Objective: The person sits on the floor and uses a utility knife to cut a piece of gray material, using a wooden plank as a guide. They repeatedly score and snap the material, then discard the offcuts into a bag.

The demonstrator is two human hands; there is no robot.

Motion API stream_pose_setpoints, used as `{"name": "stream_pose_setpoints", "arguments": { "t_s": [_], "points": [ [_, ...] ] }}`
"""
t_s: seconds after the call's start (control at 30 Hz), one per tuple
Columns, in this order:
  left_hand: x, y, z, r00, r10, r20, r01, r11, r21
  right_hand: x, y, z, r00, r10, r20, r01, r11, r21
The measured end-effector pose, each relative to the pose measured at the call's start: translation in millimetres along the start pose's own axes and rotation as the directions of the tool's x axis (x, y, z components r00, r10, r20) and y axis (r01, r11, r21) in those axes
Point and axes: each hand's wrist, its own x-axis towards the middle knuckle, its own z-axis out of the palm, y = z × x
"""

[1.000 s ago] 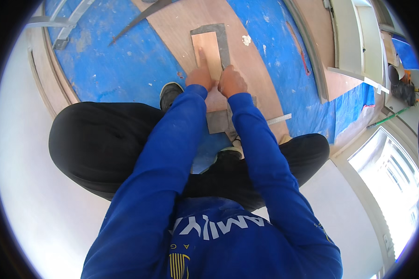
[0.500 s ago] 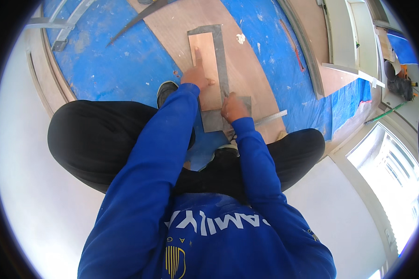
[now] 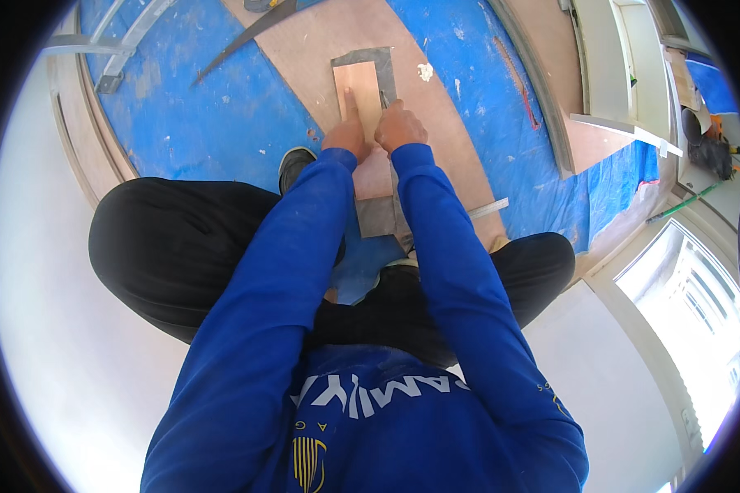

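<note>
My left hand (image 3: pixel 347 135) lies on a thin, pale wooden strip (image 3: pixel 357 80), fingers stretched along it and pressing down. Under the strip is a dark grey sheet (image 3: pixel 386 67), showing past its far end, along its right side and at its near end (image 3: pixel 378 220). My right hand (image 3: pixel 401 126) is closed at the strip's right edge, close beside the left. A small tool seems to be in its fist, but the fingers hide its kind. A large curved plywood board (image 3: pixel 448 152) lies beneath all of this.
A handsaw (image 3: pixel 247 38) lies across the board's far left edge. A metal ruler (image 3: pixel 489 208) sticks out right of my right forearm. Blue sheeting (image 3: pixel 214 115) covers the floor. Metal legs (image 3: pixel 123 49) stand at the far left, a pale cabinet frame (image 3: pixel 612 57) at the right.
My right hand has slid away from me along the strip's right edge, from its near end to beside my left hand. The left hand stays on the strip.
</note>
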Motion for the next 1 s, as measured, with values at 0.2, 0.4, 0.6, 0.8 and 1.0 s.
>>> {"name": "stream_pose_setpoints", "arguments": {
  "t_s": [0.2,0.4,0.6,0.8,1.0],
  "points": [
    [2.8,-1.0,3.4,1.000,0.015,-0.023,-0.014,1.000,0.009,-0.2,7.4,9.6,1.000,-0.003,0.015,0.002,1.000,0.028],
    [-0.9,5.0,-4.3,0.999,0.026,-0.042,-0.026,1.000,0.010,-27.9,17.0,21.7,1.000,0.020,0.020,-0.020,1.000,-0.022],
    [0.3,3.8,-3.2,0.998,0.055,-0.009,-0.056,0.998,-0.011,-64.6,49.2,42.8,0.996,0.036,0.080,-0.035,0.999,-0.015],
    [-0.1,-4.0,-2.9,0.997,0.075,-0.001,-0.075,0.996,-0.043,-111.0,86.3,68.9,0.980,0.082,0.184,-0.059,0.991,-0.123],
    [-12.4,-10.0,9.9,0.999,0.013,-0.033,-0.017,0.995,-0.101,-97.5,113.5,49.7,0.958,0.151,-0.244,-0.067,0.944,0.322]
  ]
}}
